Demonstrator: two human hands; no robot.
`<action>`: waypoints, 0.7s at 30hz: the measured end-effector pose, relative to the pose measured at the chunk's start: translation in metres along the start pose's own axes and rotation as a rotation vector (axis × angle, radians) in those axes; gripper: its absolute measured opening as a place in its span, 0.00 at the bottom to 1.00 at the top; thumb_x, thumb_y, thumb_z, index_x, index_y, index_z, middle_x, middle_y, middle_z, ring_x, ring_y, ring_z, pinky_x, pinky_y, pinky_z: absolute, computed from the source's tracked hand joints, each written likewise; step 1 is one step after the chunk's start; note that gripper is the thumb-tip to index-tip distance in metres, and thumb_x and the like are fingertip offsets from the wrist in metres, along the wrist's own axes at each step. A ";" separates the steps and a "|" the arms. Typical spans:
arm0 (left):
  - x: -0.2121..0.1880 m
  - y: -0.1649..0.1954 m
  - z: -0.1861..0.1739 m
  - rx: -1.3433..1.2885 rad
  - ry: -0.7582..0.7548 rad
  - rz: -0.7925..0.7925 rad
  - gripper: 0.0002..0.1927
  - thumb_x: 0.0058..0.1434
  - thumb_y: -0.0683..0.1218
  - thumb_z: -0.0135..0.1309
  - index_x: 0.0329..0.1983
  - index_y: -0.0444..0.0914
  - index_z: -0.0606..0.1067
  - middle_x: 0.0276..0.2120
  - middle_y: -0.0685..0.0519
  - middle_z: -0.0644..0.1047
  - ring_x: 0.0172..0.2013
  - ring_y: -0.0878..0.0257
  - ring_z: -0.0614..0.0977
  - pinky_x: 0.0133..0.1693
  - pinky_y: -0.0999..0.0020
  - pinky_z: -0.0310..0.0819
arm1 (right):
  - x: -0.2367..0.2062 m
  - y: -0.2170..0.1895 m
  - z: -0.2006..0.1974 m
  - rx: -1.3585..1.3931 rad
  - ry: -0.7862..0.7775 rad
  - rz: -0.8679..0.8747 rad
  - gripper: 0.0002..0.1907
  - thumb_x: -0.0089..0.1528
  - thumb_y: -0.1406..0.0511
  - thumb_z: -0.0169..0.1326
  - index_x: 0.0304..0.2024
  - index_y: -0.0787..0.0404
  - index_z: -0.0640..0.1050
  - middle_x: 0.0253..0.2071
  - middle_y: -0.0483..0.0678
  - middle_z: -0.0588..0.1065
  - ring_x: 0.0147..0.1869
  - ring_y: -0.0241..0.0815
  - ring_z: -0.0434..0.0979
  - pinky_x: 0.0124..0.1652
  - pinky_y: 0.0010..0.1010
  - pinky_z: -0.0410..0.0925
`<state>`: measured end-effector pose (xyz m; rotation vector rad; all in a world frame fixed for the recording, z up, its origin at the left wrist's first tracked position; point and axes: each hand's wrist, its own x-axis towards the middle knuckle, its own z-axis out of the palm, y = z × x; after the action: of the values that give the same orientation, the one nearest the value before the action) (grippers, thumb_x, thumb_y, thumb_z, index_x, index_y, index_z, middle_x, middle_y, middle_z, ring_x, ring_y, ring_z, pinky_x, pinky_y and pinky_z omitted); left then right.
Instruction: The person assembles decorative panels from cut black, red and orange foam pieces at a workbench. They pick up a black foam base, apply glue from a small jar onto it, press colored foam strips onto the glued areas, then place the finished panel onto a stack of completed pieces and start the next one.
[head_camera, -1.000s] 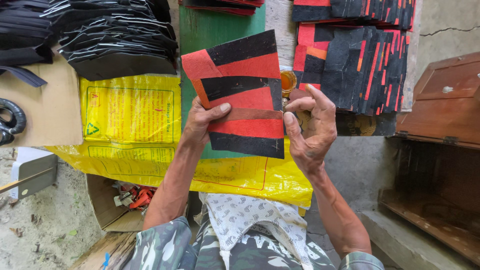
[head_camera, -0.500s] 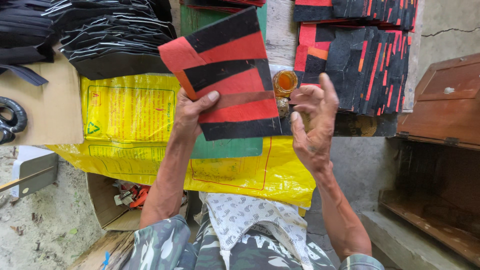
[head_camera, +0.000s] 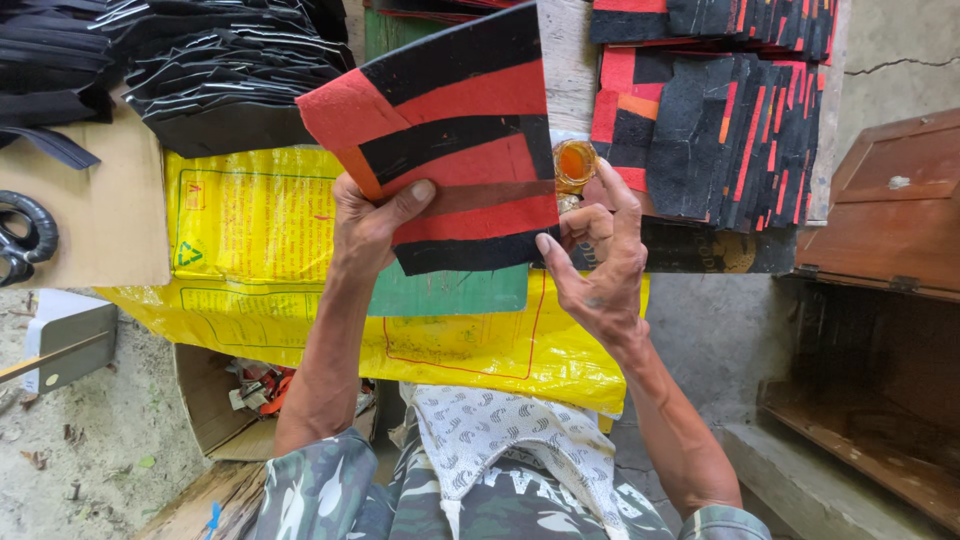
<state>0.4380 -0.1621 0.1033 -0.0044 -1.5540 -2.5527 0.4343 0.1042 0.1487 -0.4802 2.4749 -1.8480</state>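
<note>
My left hand (head_camera: 372, 226) grips the lower left corner of a red and black patchwork sheet (head_camera: 450, 130), thumb on top, and holds it up tilted over the work surface. My right hand (head_camera: 598, 262) is at the sheet's lower right corner, fingers curled around a small clear bottle of orange liquid (head_camera: 573, 166) that shows just past the sheet's edge. A green board (head_camera: 450, 292) lies under the sheet on a yellow plastic sack (head_camera: 250, 215).
Stacks of red and black patchwork sheets (head_camera: 720, 120) lie at the back right, piles of black pieces (head_camera: 215, 65) at the back left. Black scissors (head_camera: 22, 240) rest on brown cardboard at far left. A wooden box (head_camera: 885, 215) stands at right, a cardboard box (head_camera: 225, 410) below.
The patchwork sheet has risen and tilted left in my left hand. My right hand has left the sheet's edge and closed around the small orange bottle.
</note>
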 end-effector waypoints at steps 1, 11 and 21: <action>0.000 0.000 0.000 0.006 -0.008 -0.001 0.08 0.65 0.38 0.63 0.47 0.37 0.82 0.45 0.51 0.84 0.45 0.67 0.84 0.50 0.69 0.82 | 0.000 0.000 0.001 -0.047 -0.007 -0.002 0.41 0.64 0.76 0.57 0.74 0.64 0.53 0.35 0.45 0.77 0.40 0.31 0.78 0.44 0.21 0.72; 0.000 0.003 -0.001 0.013 -0.018 0.004 0.08 0.65 0.37 0.63 0.47 0.37 0.82 0.46 0.51 0.84 0.45 0.67 0.83 0.51 0.69 0.81 | 0.000 0.004 0.002 0.027 0.015 0.025 0.38 0.67 0.76 0.54 0.75 0.64 0.52 0.37 0.47 0.77 0.41 0.31 0.78 0.45 0.23 0.73; -0.003 0.019 0.001 0.159 -0.036 0.076 0.08 0.66 0.38 0.62 0.48 0.38 0.82 0.45 0.51 0.84 0.45 0.67 0.84 0.50 0.70 0.81 | -0.003 0.010 0.005 0.146 0.007 0.064 0.37 0.67 0.80 0.47 0.76 0.62 0.51 0.42 0.48 0.75 0.46 0.33 0.78 0.48 0.24 0.73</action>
<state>0.4434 -0.1693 0.1203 -0.0893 -1.7315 -2.3776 0.4361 0.1028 0.1377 -0.3844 2.3079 -1.9896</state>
